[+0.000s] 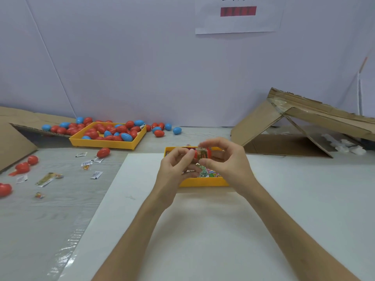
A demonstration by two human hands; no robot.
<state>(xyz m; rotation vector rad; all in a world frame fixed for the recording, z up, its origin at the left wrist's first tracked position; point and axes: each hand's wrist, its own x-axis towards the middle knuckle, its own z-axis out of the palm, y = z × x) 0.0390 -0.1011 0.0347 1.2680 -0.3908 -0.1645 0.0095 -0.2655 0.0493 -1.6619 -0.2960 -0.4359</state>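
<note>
From the head camera, both hands meet in the middle of the picture, raised just above the near yellow tray [203, 182]. Between them is a red capsule [197, 154], lying sideways. The left hand [172, 169] pinches its left end with thumb and forefinger, the other fingers curled loosely below. The right hand [227, 163] curls round its right end from above and behind. The fingertips of the two hands are nearly touching across it. The capsule is blurred; a shiny packet seems to sit between two red halves, but I cannot be sure.

Under the hands, the near tray holds printed packets [207, 172] and rests on the far edge of a white sheet [203, 230], over which both forearms stretch.

Well to the left and farther back, a second yellow tray [105, 144] is filled with red and blue eggs [113, 131], and more of them lie scattered round it. A single red egg [103, 152] lies just in front of it, near some loose sachets [95, 175] on the grey table. An opened cardboard box [263, 122] lies to the right.
</note>
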